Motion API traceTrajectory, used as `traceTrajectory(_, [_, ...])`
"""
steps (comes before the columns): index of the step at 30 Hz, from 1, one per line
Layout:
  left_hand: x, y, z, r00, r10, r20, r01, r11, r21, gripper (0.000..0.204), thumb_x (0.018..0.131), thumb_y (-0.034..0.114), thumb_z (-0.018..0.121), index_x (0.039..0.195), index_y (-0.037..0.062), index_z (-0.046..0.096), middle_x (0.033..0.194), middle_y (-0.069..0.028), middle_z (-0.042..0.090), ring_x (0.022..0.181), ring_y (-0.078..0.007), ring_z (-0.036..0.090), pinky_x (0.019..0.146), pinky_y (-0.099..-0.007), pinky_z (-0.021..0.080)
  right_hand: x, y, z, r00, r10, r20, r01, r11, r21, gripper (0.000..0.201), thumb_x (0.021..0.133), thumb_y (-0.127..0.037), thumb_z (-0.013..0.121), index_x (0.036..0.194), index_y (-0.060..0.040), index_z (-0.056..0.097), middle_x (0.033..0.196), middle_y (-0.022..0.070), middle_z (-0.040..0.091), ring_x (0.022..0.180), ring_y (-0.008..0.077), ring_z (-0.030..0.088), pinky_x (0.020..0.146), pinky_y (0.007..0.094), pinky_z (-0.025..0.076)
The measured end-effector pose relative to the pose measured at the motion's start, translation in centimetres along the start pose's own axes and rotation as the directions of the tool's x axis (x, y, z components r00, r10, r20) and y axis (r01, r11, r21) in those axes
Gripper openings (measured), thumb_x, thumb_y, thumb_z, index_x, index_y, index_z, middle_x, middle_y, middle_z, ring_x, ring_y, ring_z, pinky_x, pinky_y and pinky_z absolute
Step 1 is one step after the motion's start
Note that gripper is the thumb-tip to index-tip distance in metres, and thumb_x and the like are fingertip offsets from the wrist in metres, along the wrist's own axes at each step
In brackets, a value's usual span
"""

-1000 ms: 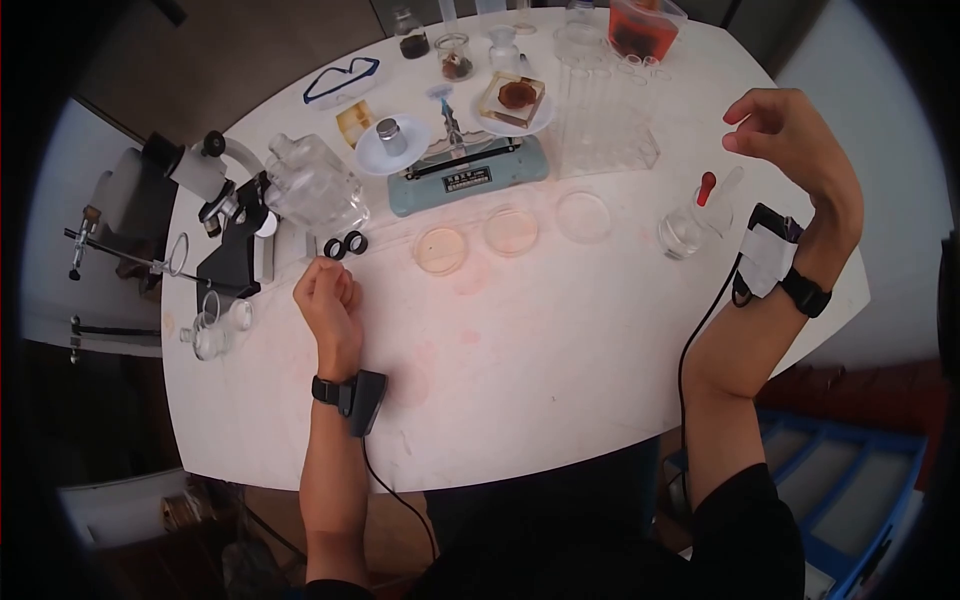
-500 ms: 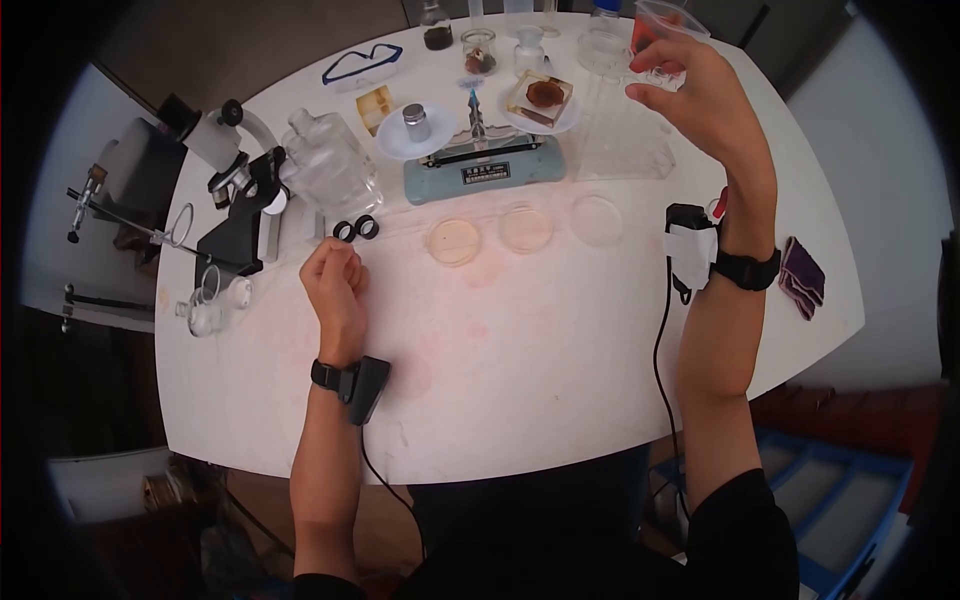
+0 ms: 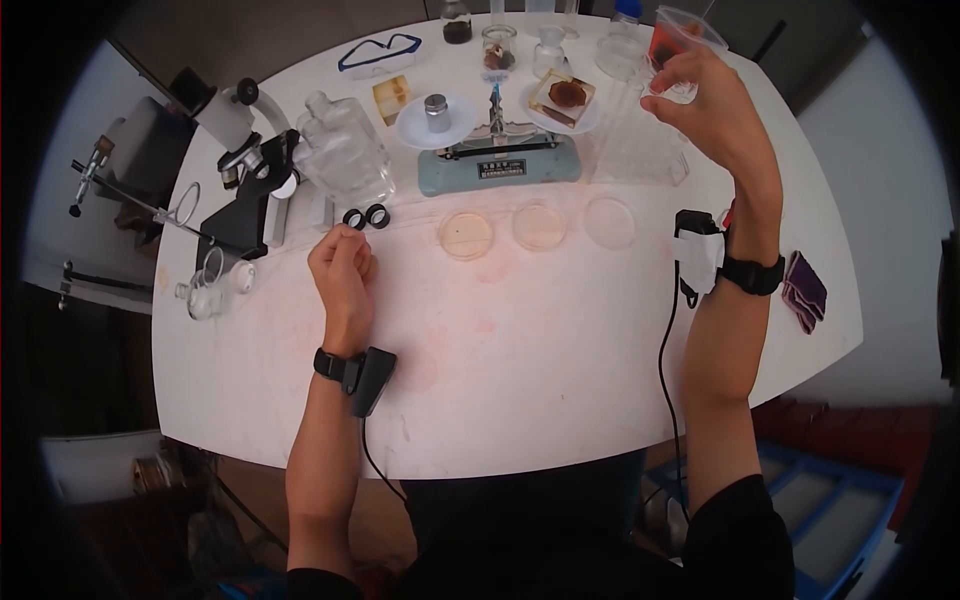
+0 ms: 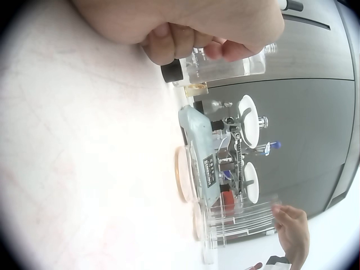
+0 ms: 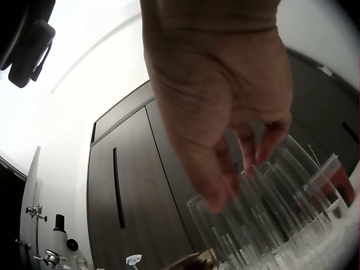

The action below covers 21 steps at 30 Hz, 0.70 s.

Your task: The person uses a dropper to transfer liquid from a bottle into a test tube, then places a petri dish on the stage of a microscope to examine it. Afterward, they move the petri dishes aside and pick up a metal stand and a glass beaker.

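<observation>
In the head view my right hand [image 3: 708, 108] reaches over clear test tubes [image 3: 625, 130] standing in a rack at the back right. The right wrist view puts its thumb and bent fingers right at the tube rims [image 5: 197, 202]; I cannot tell whether they grip a tube. My left hand [image 3: 342, 275] rests on the table at the left, fingers loosely curled and holding nothing. Two short black rings [image 3: 376, 216] lie just beyond it. A blue-green pan balance [image 3: 500, 170] carries a metal weight [image 3: 437, 113] on its left pan and a clear block with a brown specimen [image 3: 567, 95] on its right pan.
Three petri dishes [image 3: 467, 236] stand in a row before the balance. A large glass bottle [image 3: 345, 150] and a microscope [image 3: 245, 150] are at the left. Behind the right hand is a tub of red liquid [image 3: 672, 42]. A purple cloth [image 3: 804, 290] lies at the right edge.
My right hand has swung left and away from me, from above the right side to the test tubes, its thumb and finger drawing closer together. The left hand stays put; the view has shifted.
</observation>
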<state>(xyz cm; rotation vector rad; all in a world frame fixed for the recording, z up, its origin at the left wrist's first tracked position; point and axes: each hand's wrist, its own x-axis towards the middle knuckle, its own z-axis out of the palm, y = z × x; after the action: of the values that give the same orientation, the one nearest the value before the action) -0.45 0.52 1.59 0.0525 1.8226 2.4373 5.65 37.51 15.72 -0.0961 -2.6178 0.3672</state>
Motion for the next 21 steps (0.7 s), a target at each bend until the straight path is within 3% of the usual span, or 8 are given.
traceTrajectory(3, [0.1,-0.3,-0.2,1.0,0.003,0.008,-0.003,1.0,-0.002,0.023,0.087,0.006,0.051,0.065,0.0071,0.047,0.057,0.0053,0.035,0.047,-0.0042,0.022,0.045,-0.0238,0.017,-0.1,0.9,0.6,0.997,-0.068,-0.033,0.064,0.993,-0.1,0.022,0.072,-0.014,0.078,0.083,0.002,0.067,0.106,0.0141,0.065,0.105,0.0283,0.059,0.095,0.0376,0.043])
traceTrajectory(5, [0.3,-0.3,-0.4,1.0,0.006,0.005,-0.006,1.0,-0.007,0.022,0.087,0.006,0.052,0.065,0.0069,0.047,0.058,0.0052,0.035,0.048,-0.0041,0.022,0.045,-0.0237,0.017,-0.2,0.9,0.6,0.993,-0.062,-0.103,0.06,0.998,-0.03,0.021,0.071,-0.014,0.079,0.085,-0.0013,0.07,0.094,0.0159,0.064,0.099,0.0327,0.061,0.091,0.0393,0.046])
traceTrajectory(9, [0.0,-0.2,-0.3,1.0,0.004,0.011,-0.004,1.0,0.012,0.02,0.087,0.005,0.05,0.067,0.0069,0.048,0.058,0.005,0.036,0.047,-0.004,0.023,0.044,-0.0235,0.017,-0.3,0.2,-1.7,1.0,0.018,-0.025,-0.016,0.996,0.086,0.023,0.072,-0.017,0.079,0.086,-0.0006,0.07,0.093,0.0148,0.064,0.1,0.0308,0.062,0.091,0.0388,0.045])
traceTrajectory(11, [-0.1,-0.2,-0.4,1.0,0.002,0.008,-0.002,1.0,-0.006,0.02,0.086,0.005,0.051,0.066,0.0065,0.048,0.058,0.0049,0.036,0.049,-0.004,0.023,0.045,-0.0236,0.017,-0.7,-0.2,-2.8,0.991,0.018,-0.135,-0.007,0.997,0.079,0.023,0.074,-0.017,0.078,0.086,0.0004,0.07,0.087,0.0121,0.064,0.089,0.0244,0.063,0.084,0.0372,0.047])
traceTrajectory(12, [-0.1,-0.2,-0.4,1.0,-0.002,0.015,0.003,1.0,-0.007,0.02,0.086,0.004,0.051,0.066,0.0064,0.047,0.058,0.0049,0.037,0.049,-0.0039,0.023,0.045,-0.0235,0.017,-0.9,-0.9,-3.7,0.989,0.102,-0.105,-0.089,0.988,0.125,0.022,0.078,-0.018,0.076,0.088,0.0005,0.07,0.082,0.0088,0.064,0.08,0.0174,0.061,0.078,0.0318,0.047])
traceTrajectory(15, [0.0,0.0,-0.4,1.0,-0.011,0.015,0.011,1.0,-0.005,0.021,0.086,0.004,0.051,0.065,0.0061,0.047,0.059,0.005,0.037,0.048,-0.0037,0.024,0.045,-0.0234,0.017,-1.5,-1.9,-5.7,0.962,0.231,-0.147,-0.189,0.948,0.257,0.024,0.082,-0.02,0.074,0.091,0.0006,0.069,0.079,0.0059,0.064,0.078,0.0139,0.059,0.075,0.025,0.045])
traceTrajectory(19, [0.0,0.1,-0.4,1.0,-0.022,0.019,0.022,1.0,0.013,0.022,0.086,0.005,0.052,0.065,0.0061,0.046,0.059,0.0053,0.037,0.048,-0.0034,0.024,0.045,-0.0233,0.017,-2.7,-3.9,-7.5,0.93,0.268,-0.252,-0.175,0.925,0.337,0.025,0.085,-0.02,0.071,0.095,0.0028,0.067,0.084,0.0068,0.068,0.075,0.0104,0.057,0.071,0.0207,0.042])
traceTrajectory(21, [0.0,0.0,-0.3,1.0,-0.021,0.017,0.021,1.0,0.003,0.023,0.087,0.005,0.052,0.065,0.0061,0.046,0.059,0.0053,0.037,0.048,-0.0033,0.024,0.044,-0.0233,0.018,-3.0,-4.5,-7.9,0.929,0.251,-0.271,-0.096,0.872,0.48,0.025,0.087,-0.018,0.069,0.096,0.0049,0.064,0.088,0.0092,0.07,0.071,0.0089,0.053,0.066,0.0209,0.041])
